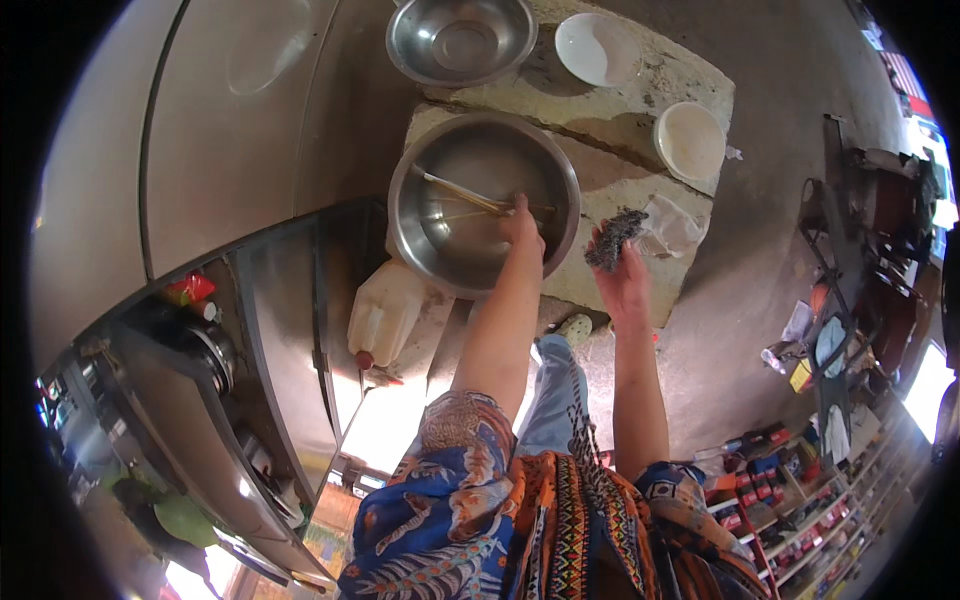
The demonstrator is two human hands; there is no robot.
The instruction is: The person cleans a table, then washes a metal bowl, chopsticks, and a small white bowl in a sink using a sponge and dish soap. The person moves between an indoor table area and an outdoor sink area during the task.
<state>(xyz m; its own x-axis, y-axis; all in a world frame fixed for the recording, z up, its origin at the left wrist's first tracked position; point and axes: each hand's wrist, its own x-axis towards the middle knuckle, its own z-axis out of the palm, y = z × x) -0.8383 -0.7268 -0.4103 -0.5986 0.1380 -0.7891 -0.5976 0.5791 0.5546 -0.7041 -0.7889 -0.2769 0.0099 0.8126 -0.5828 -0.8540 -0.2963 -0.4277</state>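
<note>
My left hand (521, 226) reaches over the wide steel basin (402, 235), its fingers closed round slim, pale sticks that look like chopsticks (462, 192). They slant to the upper left inside the basin, which seems to hold water. To the right of the basin, my right hand (627, 283) holds a dark grey, wiry scouring pad (618, 238) above the slab. Crumpled clear plastic (670, 228) lies just beyond that hand; whether the pad touches it I cannot tell.
The basin stands on a rough concrete slab (600, 205). Farther back are another steel basin (461, 40), a white bowl (597, 50) and a second white bowl (690, 141). A whitish jug (383, 312) with a red cap sits near left, beside cabinets (215, 130). Shelves (800, 520) stand lower right.
</note>
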